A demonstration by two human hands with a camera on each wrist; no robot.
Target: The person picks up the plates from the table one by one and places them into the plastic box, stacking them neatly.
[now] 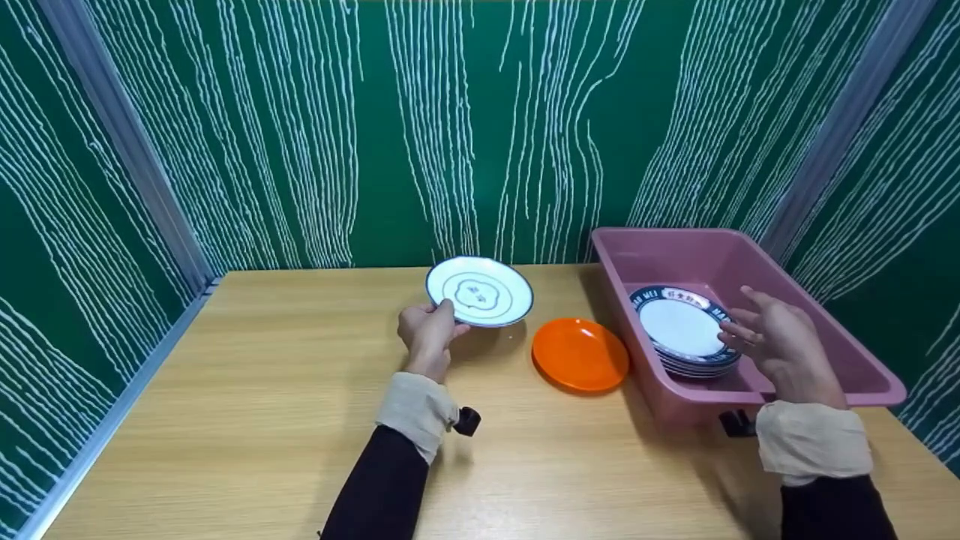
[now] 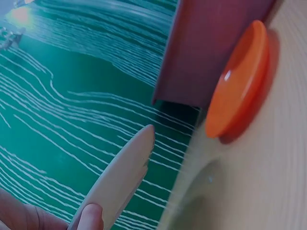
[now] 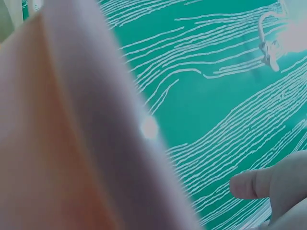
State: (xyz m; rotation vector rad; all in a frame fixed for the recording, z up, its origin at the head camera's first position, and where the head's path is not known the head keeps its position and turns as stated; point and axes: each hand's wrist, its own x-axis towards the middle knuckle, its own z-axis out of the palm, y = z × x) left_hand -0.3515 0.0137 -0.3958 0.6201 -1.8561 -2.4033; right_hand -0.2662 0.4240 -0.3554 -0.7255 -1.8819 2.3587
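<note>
My left hand (image 1: 429, 334) pinches the near-left rim of a white plate (image 1: 491, 292) with a thin blue edge and a small blue design, thumb on top. In the left wrist view this plate (image 2: 122, 172) is seen edge-on above the table. An orange plate (image 1: 580, 354) lies on the table to its right. Over the pink tub (image 1: 660, 405) hangs my right hand (image 1: 780, 345), fingers spread and holding nothing. Just left of those fingers, inside the tub, sits a stack of white plates (image 1: 681, 328) with dark patterned rims.
The tub stands at the right of the wooden table (image 1: 247, 390), close to the back wall. Green walls (image 1: 495, 127) with white lines enclose the table at the back and both sides. Small black wrist cameras sit at both cuffs.
</note>
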